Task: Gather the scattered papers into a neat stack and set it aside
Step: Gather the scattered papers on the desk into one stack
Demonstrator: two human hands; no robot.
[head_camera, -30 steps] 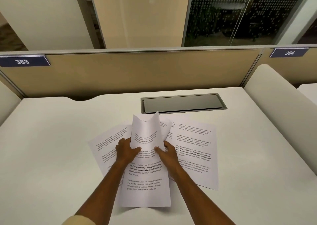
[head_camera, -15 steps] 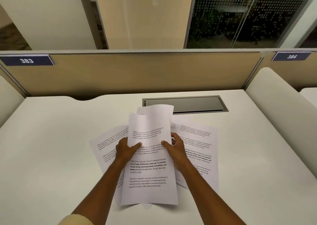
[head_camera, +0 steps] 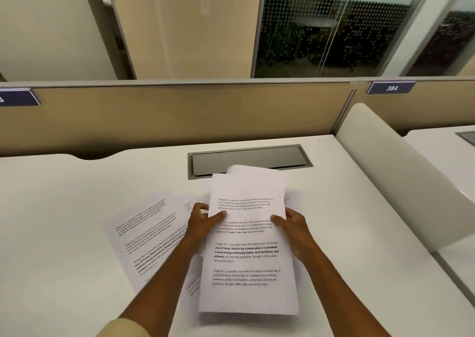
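Observation:
I hold a bundle of printed white papers [head_camera: 248, 259] just above the white desk [head_camera: 64, 233], a little right of the middle. My left hand [head_camera: 201, 221] grips its left edge with the thumb on top. My right hand [head_camera: 291, 223] grips the right edge the same way. A second sheet's curled top edge sticks out behind the front page. Another printed sheet [head_camera: 146, 233] lies askew on the desk to the left, partly under my left forearm. A further sheet's corner [head_camera: 194, 284] shows below the bundle's left side.
A grey cable hatch [head_camera: 250, 158] is set into the desk just beyond the papers. A beige partition [head_camera: 180, 115] runs along the back. A white curved divider [head_camera: 395, 177] bounds the desk on the right.
The right-hand sheet that lay on the desk is now under the bundle in my hands. The bundle has shifted right in view and its pages sit squarer together.

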